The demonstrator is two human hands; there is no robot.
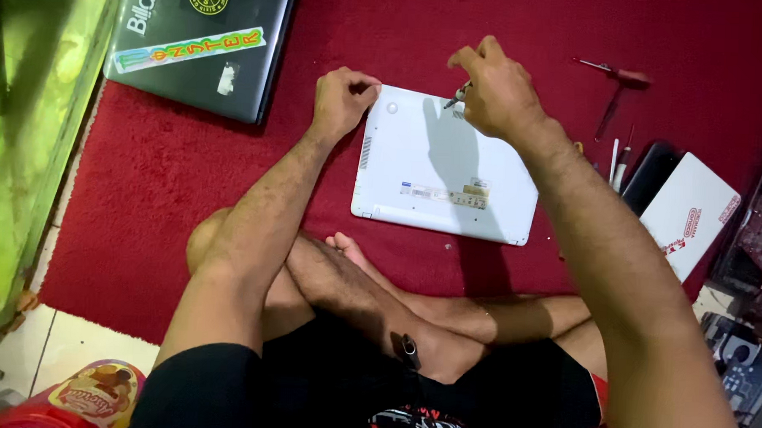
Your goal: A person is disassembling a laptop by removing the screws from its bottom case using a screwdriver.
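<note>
Two hands are being used on the white laptop (pixel 444 167), lying upturned mid-carpet: left hand (pixel 341 99) is curled on its far-left corner, right hand (pixel 493 90) is pinching a screwdriver (pixel 457 96). Far-edge screw work judged underway; tip seating needed next.

White laptop (pixel 442 170) underside: smooth matt plastic. Beneath it, red carpet (pixel 145 189): fuzzy cloth pile. Up-left of the laptop, dark laptop lid (pixel 234 74): semi-gloss, with glossy paper stickers. Right hand (pixel 495 91) above the laptop grips a shiny metal screwdriver (pixel 457 96).
</note>
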